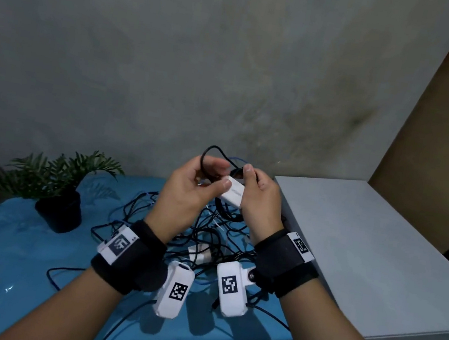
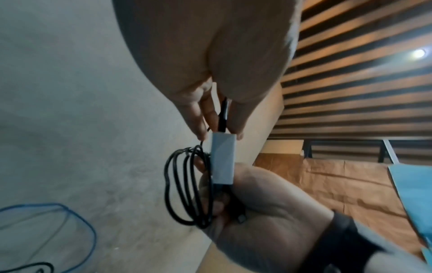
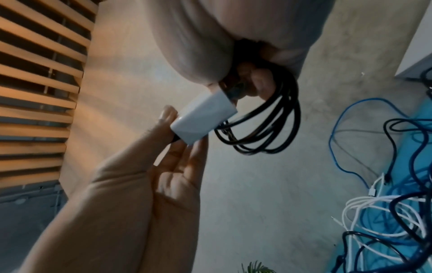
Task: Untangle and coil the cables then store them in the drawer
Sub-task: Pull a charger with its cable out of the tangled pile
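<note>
a white adapter (image 1: 233,194) with a black cable (image 2: 187,186) wound in loops is held up between both hands, above the cable pile. the right hand (image 1: 260,201) has its fingers curled round the loops and one end of the adapter. the left hand (image 1: 185,190) pinches the adapter's other end between thumb and fingertips (image 2: 236,120). below the hands a tangle of blue, black and white cables (image 1: 206,243) lies on a blue table (image 1: 1,253). a grey cabinet (image 1: 366,249) stands to the right of the right hand, a potted plant (image 1: 59,192) to the left of the left hand.
</note>
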`<control>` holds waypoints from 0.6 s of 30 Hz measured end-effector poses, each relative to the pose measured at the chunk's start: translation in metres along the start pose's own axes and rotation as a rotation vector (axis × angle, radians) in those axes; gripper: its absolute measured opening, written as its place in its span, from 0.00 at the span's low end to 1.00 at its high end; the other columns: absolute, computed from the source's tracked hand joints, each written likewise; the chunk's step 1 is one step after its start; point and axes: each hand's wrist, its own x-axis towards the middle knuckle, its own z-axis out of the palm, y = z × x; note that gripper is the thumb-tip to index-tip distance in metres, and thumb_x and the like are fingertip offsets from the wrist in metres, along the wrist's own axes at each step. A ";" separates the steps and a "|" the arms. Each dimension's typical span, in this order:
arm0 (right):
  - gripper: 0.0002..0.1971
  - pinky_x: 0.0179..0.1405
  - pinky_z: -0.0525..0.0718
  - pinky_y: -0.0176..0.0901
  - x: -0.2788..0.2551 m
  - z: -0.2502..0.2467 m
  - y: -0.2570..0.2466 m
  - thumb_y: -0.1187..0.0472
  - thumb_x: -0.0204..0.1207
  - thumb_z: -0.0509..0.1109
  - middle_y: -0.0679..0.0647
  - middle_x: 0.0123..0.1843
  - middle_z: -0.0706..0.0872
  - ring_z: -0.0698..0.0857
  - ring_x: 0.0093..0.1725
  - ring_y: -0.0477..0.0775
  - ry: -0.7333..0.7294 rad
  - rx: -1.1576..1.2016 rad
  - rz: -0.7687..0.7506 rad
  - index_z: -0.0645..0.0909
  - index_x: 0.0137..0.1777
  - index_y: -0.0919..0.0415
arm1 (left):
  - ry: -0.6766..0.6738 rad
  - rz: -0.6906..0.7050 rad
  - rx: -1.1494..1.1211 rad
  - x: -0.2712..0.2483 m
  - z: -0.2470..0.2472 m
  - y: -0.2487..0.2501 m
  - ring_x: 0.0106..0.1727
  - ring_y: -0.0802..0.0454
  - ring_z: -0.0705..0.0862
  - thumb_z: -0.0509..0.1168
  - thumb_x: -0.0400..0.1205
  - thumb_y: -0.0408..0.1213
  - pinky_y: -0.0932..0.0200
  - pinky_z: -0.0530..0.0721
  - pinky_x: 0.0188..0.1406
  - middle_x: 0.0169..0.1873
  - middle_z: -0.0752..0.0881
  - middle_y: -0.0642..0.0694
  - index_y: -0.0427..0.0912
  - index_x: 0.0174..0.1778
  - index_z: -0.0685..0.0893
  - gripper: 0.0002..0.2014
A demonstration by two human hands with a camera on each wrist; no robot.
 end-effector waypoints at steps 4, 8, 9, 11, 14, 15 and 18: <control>0.20 0.37 0.77 0.51 0.000 0.000 0.003 0.50 0.89 0.62 0.54 0.34 0.81 0.80 0.35 0.52 0.022 0.111 0.040 0.80 0.37 0.59 | -0.083 -0.025 0.135 -0.002 0.003 -0.002 0.71 0.67 0.79 0.70 0.84 0.40 0.67 0.77 0.71 0.69 0.82 0.52 0.56 0.72 0.78 0.20; 0.19 0.36 0.77 0.50 -0.001 -0.001 -0.003 0.53 0.91 0.60 0.57 0.34 0.82 0.80 0.34 0.51 0.013 0.136 0.023 0.78 0.37 0.57 | -0.173 -0.248 -0.096 -0.001 0.009 0.001 0.51 0.67 0.87 0.69 0.78 0.46 0.68 0.83 0.56 0.52 0.87 0.56 0.41 0.77 0.75 0.30; 0.19 0.36 0.79 0.52 -0.001 -0.002 -0.003 0.53 0.91 0.60 0.61 0.36 0.83 0.81 0.35 0.52 0.010 0.140 0.018 0.79 0.38 0.59 | -0.184 -0.255 -0.106 0.001 0.008 0.001 0.50 0.64 0.88 0.70 0.77 0.46 0.67 0.84 0.55 0.48 0.88 0.57 0.41 0.76 0.75 0.31; 0.19 0.40 0.84 0.58 0.001 -0.002 0.000 0.52 0.91 0.60 0.67 0.41 0.86 0.84 0.38 0.54 0.019 0.108 0.001 0.81 0.41 0.60 | -0.210 -0.247 -0.091 0.004 0.005 0.000 0.49 0.60 0.88 0.73 0.77 0.46 0.64 0.84 0.55 0.45 0.89 0.57 0.41 0.76 0.76 0.31; 0.18 0.49 0.85 0.56 0.004 -0.002 0.003 0.52 0.91 0.59 0.59 0.45 0.89 0.88 0.45 0.53 0.052 -0.026 -0.043 0.84 0.45 0.59 | -0.242 -0.260 -0.091 0.008 0.007 0.000 0.45 0.63 0.86 0.75 0.80 0.38 0.66 0.83 0.51 0.45 0.89 0.59 0.42 0.76 0.75 0.29; 0.18 0.50 0.85 0.54 0.005 -0.002 0.003 0.51 0.91 0.59 0.56 0.45 0.90 0.88 0.47 0.53 0.063 -0.055 -0.054 0.84 0.47 0.58 | -0.252 -0.266 -0.099 0.009 0.008 -0.001 0.43 0.66 0.86 0.74 0.80 0.34 0.69 0.82 0.48 0.44 0.90 0.61 0.41 0.77 0.74 0.28; 0.17 0.48 0.84 0.46 0.007 -0.002 0.003 0.50 0.91 0.59 0.50 0.46 0.89 0.87 0.46 0.48 0.069 -0.111 -0.083 0.84 0.48 0.56 | -0.268 -0.265 -0.104 0.013 0.011 -0.007 0.55 0.59 0.88 0.78 0.79 0.32 0.64 0.84 0.54 0.62 0.89 0.52 0.39 0.79 0.73 0.33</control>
